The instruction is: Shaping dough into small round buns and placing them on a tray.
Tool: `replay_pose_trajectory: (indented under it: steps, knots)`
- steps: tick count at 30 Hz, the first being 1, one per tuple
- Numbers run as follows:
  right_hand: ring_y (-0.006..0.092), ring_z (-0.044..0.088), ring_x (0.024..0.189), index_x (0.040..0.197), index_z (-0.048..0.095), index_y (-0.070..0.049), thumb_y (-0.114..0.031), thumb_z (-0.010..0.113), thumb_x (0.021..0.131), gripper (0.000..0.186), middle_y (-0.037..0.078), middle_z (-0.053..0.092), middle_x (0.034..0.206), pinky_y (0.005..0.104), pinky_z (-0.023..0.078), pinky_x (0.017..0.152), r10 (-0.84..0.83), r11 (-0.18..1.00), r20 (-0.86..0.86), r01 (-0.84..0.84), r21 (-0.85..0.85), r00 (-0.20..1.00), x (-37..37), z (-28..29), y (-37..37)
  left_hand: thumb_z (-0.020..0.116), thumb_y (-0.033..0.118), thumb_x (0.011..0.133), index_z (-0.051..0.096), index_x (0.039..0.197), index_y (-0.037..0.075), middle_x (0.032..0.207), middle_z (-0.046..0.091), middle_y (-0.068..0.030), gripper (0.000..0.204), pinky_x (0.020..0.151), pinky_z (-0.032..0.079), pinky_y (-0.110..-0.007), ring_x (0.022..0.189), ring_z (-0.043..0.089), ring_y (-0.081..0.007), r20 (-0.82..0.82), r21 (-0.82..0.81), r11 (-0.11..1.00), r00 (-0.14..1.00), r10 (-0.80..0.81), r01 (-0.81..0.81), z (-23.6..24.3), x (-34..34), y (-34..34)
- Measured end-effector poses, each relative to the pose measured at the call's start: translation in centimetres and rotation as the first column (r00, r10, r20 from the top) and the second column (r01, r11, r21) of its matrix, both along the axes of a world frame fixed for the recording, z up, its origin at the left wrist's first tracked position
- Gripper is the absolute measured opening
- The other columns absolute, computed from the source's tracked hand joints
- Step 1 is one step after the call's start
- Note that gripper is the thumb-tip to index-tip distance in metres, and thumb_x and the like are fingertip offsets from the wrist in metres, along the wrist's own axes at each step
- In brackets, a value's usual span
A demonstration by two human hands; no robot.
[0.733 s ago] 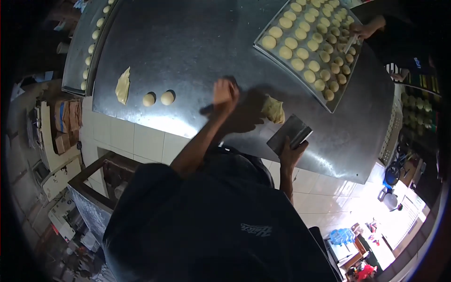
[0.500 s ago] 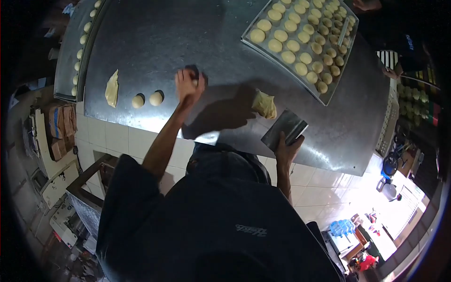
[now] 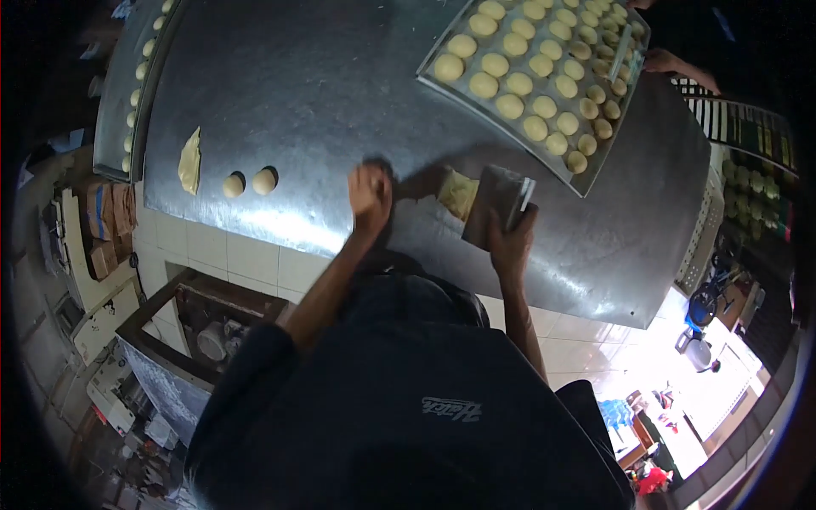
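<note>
My right hand (image 3: 512, 242) grips a wide metal dough scraper (image 3: 493, 204) by its handle edge. The blade stands at the right side of a flattened, yellowish lump of dough (image 3: 459, 195), seemingly against it. Left of that lump, my left hand (image 3: 371, 200) is curled over the metal table (image 3: 323, 110), its fingers bent down and closed. Whatever lies under those fingers is hidden. Two round dough balls (image 3: 264, 180) rest farther left, and beyond them lies a thin, ragged strip of dough (image 3: 190, 163).
A large tray (image 3: 510, 144) of dough balls in rows covers the far right of the table. A co-worker's hand (image 3: 661, 61) is at its right edge. Another tray (image 3: 127, 170) with a row of balls borders the left side. An open-topped metal cabinet (image 3: 166, 340) stands below left.
My left hand has moved right, toward the dough lump. The scraper has come left and up beside the lump. At the far right, the co-worker's hand has shifted to the tray's edge.
</note>
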State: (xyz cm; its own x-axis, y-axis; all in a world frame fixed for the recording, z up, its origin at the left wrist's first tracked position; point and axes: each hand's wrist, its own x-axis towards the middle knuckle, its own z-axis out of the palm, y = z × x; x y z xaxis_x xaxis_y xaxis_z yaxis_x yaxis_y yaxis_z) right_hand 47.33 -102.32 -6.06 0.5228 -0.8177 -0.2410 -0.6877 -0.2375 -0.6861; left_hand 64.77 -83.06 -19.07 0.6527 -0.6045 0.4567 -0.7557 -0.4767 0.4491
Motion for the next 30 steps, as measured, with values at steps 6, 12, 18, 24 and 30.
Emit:
replay_pose_trajectory:
  steps: [6,12,18,24,30]
  knots:
    - [0.0420,0.060,0.089,0.115,0.039,0.000,-0.008,0.054,0.084,0.035,0.025,0.056,0.098,0.0491,0.049,0.072,0.265,0.962,-0.126,-0.253,0.101,0.956,2.9,-0.7,2.8,0.062,0.002,0.084,0.044,0.095,0.000,0.081,0.050,-0.0139,0.021,0.067,0.043,-0.035,0.080,0.051,-0.0274,-0.319,-0.056,0.985,0.938,0.135,-0.161,-0.1,-5.4,0.2]
    - [0.0392,0.056,0.098,0.116,0.039,-0.001,-0.005,0.049,0.084,0.034,0.021,0.052,0.112,0.0489,0.049,0.071,0.254,0.965,-0.348,-0.260,0.031,0.903,2.9,-2.1,4.2,0.061,0.013,0.085,0.045,0.102,0.001,0.099,0.046,-0.0157,0.027,0.073,0.041,-0.037,0.086,0.048,-0.0259,-0.537,-0.125,0.991,0.837,-0.102,0.040,0.9,-6.4,-5.6]
    - [0.0408,0.053,0.101,0.121,0.035,0.004,-0.010,0.051,0.086,0.041,0.025,0.048,0.115,0.0493,0.048,0.071,0.181,0.982,-0.235,-0.189,-0.012,0.955,4.0,-4.0,5.1,0.062,0.009,0.083,0.046,0.113,0.000,0.108,0.048,-0.0157,0.035,0.086,0.042,-0.034,0.099,0.050,-0.0260,-0.781,-0.246,0.957,0.616,-0.102,-0.153,-0.6,-8.0,-5.7]
    - [0.0427,0.056,0.090,0.119,0.034,0.006,-0.017,0.058,0.083,0.049,0.027,0.054,0.102,0.0485,0.045,0.072,0.204,0.964,0.235,-0.237,0.119,0.950,6.4,-4.9,5.7,0.072,0.014,0.079,0.057,0.102,0.001,0.099,0.057,-0.0103,0.030,0.085,0.044,-0.030,0.095,0.054,-0.0172,-0.874,-0.329,0.804,0.482,-0.061,-0.496,1.3,-2.6,-1.8]
    - [0.0409,0.057,0.088,0.116,0.033,0.002,-0.020,0.060,0.085,0.047,0.026,0.055,0.099,0.0468,0.045,0.074,-0.112,0.989,0.131,0.099,0.106,0.985,2.6,-3.3,3.4,0.061,0.024,0.086,0.063,0.089,0.002,0.080,0.056,-0.0122,0.022,0.070,0.040,-0.039,0.079,0.050,-0.0264,-0.404,-0.120,0.930,0.873,0.273,-0.347,1.7,4.2,1.2]
